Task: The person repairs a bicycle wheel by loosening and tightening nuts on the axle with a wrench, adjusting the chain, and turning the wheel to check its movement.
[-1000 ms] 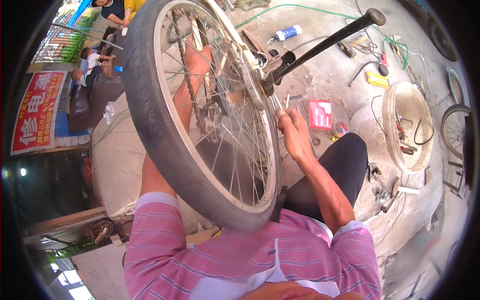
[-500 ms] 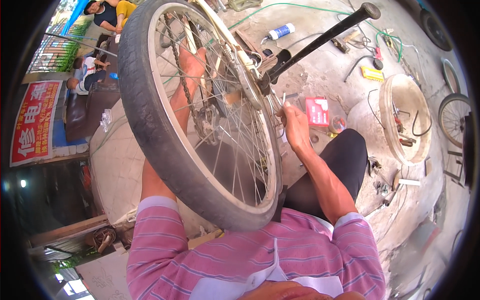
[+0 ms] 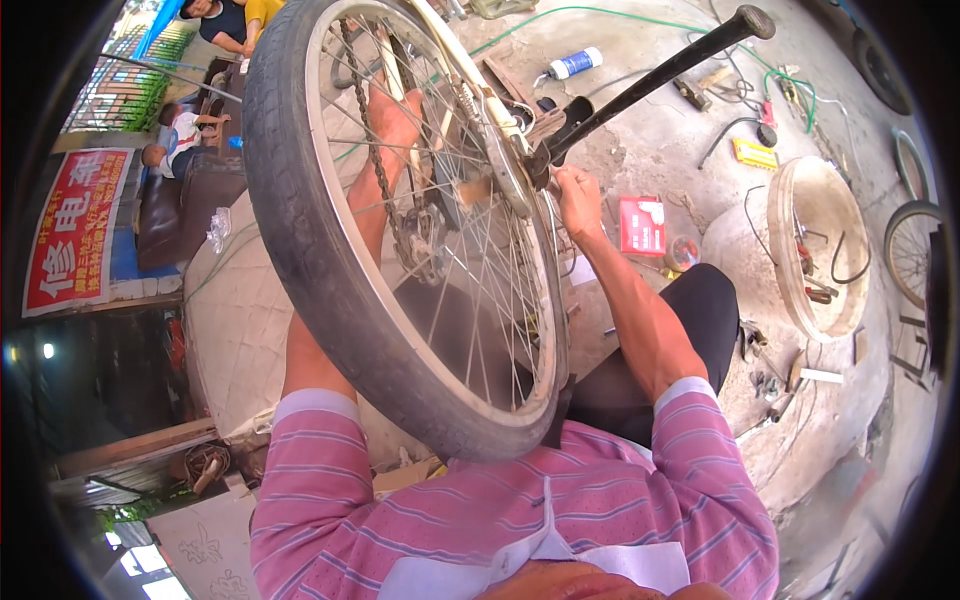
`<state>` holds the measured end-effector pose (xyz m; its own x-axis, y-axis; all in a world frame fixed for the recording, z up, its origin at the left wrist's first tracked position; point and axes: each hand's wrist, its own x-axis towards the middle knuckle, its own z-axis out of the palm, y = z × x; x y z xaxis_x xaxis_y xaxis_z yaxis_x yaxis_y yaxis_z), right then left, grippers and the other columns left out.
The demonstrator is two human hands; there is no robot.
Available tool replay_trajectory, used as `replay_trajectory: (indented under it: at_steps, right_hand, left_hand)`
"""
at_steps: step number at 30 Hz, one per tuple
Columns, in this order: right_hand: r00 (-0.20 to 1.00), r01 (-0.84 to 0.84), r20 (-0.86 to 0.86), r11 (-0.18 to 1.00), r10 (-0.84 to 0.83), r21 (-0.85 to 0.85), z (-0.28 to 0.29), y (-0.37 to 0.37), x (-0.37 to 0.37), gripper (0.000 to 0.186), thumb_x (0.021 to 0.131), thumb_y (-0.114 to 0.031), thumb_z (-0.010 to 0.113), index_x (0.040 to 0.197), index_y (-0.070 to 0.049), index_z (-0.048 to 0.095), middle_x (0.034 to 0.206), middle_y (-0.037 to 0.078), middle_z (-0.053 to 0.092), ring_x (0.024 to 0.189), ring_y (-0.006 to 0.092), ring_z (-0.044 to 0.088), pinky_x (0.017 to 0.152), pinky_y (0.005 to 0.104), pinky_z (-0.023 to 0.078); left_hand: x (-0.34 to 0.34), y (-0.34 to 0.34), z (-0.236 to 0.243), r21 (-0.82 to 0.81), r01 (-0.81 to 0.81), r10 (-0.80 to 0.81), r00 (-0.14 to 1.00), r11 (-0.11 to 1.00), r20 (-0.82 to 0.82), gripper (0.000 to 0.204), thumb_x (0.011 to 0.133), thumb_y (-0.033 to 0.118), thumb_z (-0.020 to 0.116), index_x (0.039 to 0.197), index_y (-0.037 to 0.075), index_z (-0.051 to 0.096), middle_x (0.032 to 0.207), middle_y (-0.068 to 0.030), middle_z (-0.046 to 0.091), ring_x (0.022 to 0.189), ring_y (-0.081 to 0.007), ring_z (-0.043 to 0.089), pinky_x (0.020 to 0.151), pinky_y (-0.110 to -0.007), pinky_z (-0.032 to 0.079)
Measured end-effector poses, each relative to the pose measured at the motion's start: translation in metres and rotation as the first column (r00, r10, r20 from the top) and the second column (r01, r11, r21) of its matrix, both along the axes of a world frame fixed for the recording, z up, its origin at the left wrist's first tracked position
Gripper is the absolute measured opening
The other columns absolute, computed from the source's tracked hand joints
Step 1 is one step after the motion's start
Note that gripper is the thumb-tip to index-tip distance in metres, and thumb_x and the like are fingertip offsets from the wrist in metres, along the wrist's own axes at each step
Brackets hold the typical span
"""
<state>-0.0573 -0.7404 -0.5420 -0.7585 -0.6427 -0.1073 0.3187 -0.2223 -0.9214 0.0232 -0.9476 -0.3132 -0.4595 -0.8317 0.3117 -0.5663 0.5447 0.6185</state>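
Observation:
A bicycle wheel with a worn black tyre stands tilted in front of my chest, with the chain visible through its spokes. My left arm reaches behind the wheel. Seen between the spokes, my left hand is closed around a cream tube of the bicycle frame, its fingers partly hidden. My right hand is closed on the wheel's right side, fingertips pinched close to the lower end of a black bar. What sits in that pinch is too small to make out.
On the floor lie a red box, a blue-and-white bottle, a hammer and a yellow packet. A pale round tub holds tools at the right. People sit at the upper left, beyond a red banner.
My right hand has moved up and slightly left, closer to the black bar's lower end. The small pale piece that showed at its fingertips is no longer visible. My left hand stays put.

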Motion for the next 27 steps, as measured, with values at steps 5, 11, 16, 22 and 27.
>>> replay_trajectory:
  at_steps: [5,11,16,22,27]
  right_hand:
    - [0.999,0.036,0.03,0.991,-0.033,-0.126,0.036,0.006,0.006,0.038,0.097,-0.032,0.056,0.079,0.0,0.064,0.065,-0.003,0.053,0.066,0.0073,0.047,0.061,0.0299,0.039]
    - [0.99,-0.028,-0.125,0.958,0.066,0.285,0.074,0.068,0.02,0.043,0.101,-0.039,0.051,0.089,0.0,0.064,0.066,0.001,0.055,0.063,0.0116,0.048,0.06,0.0322,0.04]
    - [0.949,-0.041,-0.274,0.923,0.155,0.382,0.14,0.121,0.057,0.053,0.099,-0.045,0.051,0.109,0.006,0.061,0.082,0.015,0.064,0.08,0.0234,0.061,0.078,0.0382,0.048]
    - [0.974,-0.194,-0.024,0.891,0.223,0.41,0.139,0.115,0.041,0.052,0.099,-0.045,0.05,0.111,0.004,0.062,0.092,0.016,0.066,0.088,0.0239,0.062,0.083,0.0381,0.048]
    - [0.998,-0.065,0.037,0.925,0.055,0.375,0.1,0.108,0.033,0.051,0.101,-0.044,0.045,0.094,0.001,0.068,0.075,0.006,0.06,0.074,0.0168,0.056,0.072,0.0346,0.045]
  left_hand:
    - [0.008,-0.005,-0.001,-0.009,0.025,-0.025,1.0,1.0,0.016,0.055,0.079,0.008,0.067,0.131,-0.002,0.05,0.106,-0.0178,0.069,0.094,-0.0301,0.067,0.087,-0.04,0.051]
    - [0.003,-0.01,-0.004,-0.017,0.032,-0.032,0.999,0.999,0.012,0.054,0.08,0.008,0.067,0.13,-0.002,0.051,0.106,-0.0186,0.069,0.096,-0.0324,0.067,0.088,-0.04,0.051]
    - [0.014,-0.011,-0.009,-0.008,-0.001,0.001,1.0,1.0,0.028,0.053,0.079,0.011,0.067,0.129,-0.001,0.053,0.108,-0.0191,0.068,0.098,-0.0327,0.067,0.089,-0.04,0.051]
    - [0.004,-0.002,-0.008,0.058,-0.048,0.045,0.998,0.997,0.042,0.058,0.082,0.015,0.069,0.134,0.0,0.05,0.107,-0.0176,0.07,0.096,-0.0315,0.068,0.087,-0.04,0.052]
    - [0.013,-0.019,-0.014,-0.043,0.046,-0.046,0.999,0.998,0.012,0.059,0.082,0.018,0.067,0.134,-0.002,0.05,0.106,-0.0189,0.069,0.093,-0.0328,0.067,0.086,-0.041,0.052]
